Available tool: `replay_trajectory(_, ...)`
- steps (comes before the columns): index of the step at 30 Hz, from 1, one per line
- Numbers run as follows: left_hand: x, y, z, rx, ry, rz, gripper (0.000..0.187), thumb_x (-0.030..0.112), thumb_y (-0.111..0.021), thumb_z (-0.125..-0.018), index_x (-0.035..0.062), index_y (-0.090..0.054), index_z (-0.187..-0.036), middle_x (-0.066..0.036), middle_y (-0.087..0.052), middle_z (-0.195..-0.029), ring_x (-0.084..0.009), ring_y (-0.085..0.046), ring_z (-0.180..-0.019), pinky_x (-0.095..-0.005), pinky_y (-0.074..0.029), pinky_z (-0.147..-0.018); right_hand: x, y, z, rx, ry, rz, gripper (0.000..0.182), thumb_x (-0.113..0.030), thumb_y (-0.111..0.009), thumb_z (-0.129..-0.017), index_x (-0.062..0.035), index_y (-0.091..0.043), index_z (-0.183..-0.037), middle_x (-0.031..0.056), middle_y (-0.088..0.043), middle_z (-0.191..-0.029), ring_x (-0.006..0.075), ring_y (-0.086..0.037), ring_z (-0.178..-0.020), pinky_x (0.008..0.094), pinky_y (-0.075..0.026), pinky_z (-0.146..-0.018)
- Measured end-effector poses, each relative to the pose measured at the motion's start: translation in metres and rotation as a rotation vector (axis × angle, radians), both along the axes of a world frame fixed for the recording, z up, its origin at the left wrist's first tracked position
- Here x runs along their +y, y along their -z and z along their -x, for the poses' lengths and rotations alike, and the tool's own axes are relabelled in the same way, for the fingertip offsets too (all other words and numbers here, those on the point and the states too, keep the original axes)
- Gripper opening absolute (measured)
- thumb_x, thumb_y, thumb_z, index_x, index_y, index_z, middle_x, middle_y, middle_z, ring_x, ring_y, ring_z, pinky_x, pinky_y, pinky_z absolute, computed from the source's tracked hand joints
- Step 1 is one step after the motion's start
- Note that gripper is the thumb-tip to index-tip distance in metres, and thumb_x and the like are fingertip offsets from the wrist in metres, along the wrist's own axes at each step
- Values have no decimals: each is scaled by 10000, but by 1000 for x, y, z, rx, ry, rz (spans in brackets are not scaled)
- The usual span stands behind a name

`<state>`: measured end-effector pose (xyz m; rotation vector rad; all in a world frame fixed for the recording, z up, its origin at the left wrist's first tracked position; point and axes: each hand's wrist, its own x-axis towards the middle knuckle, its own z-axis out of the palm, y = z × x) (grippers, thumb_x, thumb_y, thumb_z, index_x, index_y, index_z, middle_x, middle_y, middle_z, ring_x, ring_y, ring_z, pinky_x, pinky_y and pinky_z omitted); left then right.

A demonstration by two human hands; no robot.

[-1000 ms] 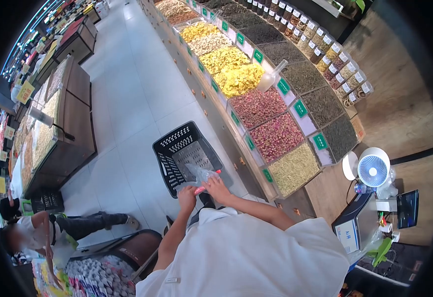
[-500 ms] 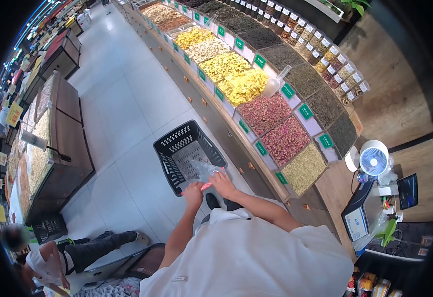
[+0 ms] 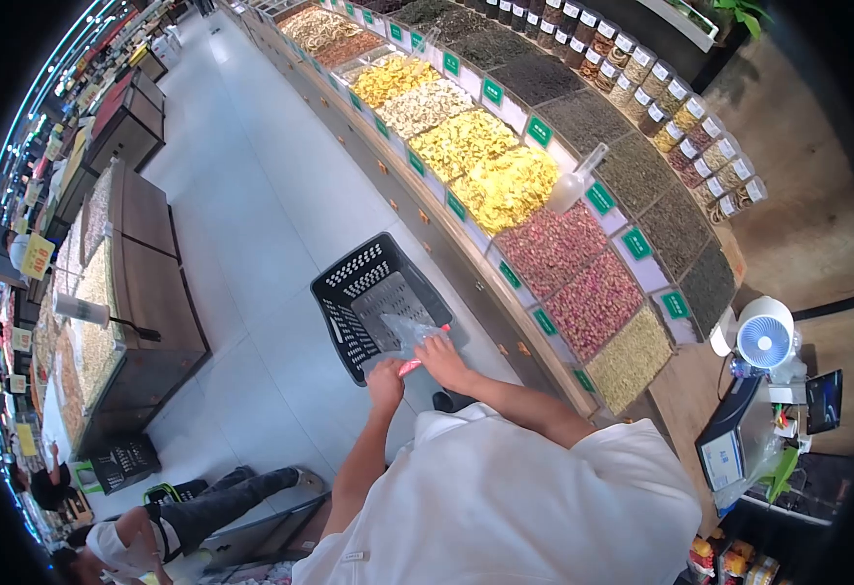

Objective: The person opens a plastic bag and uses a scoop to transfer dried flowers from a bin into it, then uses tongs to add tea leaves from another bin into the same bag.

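While over basket (image 3: 349, 292), bag (image 3: 409, 336) between grips.

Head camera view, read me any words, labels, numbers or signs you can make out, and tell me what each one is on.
No text reads clearly.
Green tags on the bulk bins: too small.
Jar labels on the back row: too small.
Yellow sign at the left counter: blurred.
Scale screen: blurred.
Clear bag held by the left hand and right hand: no print visible.

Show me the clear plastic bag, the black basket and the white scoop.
clear plastic bag (image 3: 409, 334), head view, crumpled middle.
black basket (image 3: 341, 314), head view, left perforated wall.
white scoop (image 3: 570, 187), head view, its bowl.
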<state>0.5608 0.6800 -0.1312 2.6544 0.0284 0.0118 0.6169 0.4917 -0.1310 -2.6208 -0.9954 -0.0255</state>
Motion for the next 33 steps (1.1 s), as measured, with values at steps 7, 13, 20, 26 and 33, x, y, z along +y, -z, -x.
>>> replay_trajectory(7,28,7,-48,21,32,-30,248,42,-630,-842,163,-780,-999,-76,-716,-959,-337,-679,-912,-473,-537,-796,23,1,-56,146,-32,63,277,-110,-566,-919,-64,-592,-1191,202,-567,-1190,382,-546,-1183,553,-456,-974)
replay_trajectory(13,46,9,-83,55,37,-55,255,23,-632,-824,158,-765,-995,-79,-716,-973,-345,-677,-915,-469,-540,-797,41,13,-88,101,-25,-52,245,-138,-575,-921,-70,-598,-1155,181,-567,-1157,381,-551,-1184,560,-458,-980)
replay_trajectory(20,71,6,-119,56,97,-96,199,44,-628,-847,122,-740,-992,-99,-704,-939,-363,-675,-905,-481,-538,-791,67,10,-116,92,56,-29,211,-154,-587,-910,-84,-639,-1102,152,-586,-1134,351,-558,-1198,527,-456,-982)
replay_trajectory(26,98,17,-147,97,118,-102,140,74,-645,-864,103,-731,-971,-127,-710,-956,-375,-678,-903,-485,-545,-780,88,6,-138,74,123,-50,231,-166,-600,-892,-88,-654,-1103,138,-604,-1111,335,-572,-1172,493,-466,-983)
replay_trajectory(33,130,-21,-187,101,337,352,703,101,-847,-750,48,-559,-1390,-190,-637,-1211,-401,-593,-1136,-487,-473,-995,113,-3,-171,123,228,-42,209,-163,-615,-867,-54,-713,-1016,151,-668,-1035,337,-630,-1103,422,-545,-948)
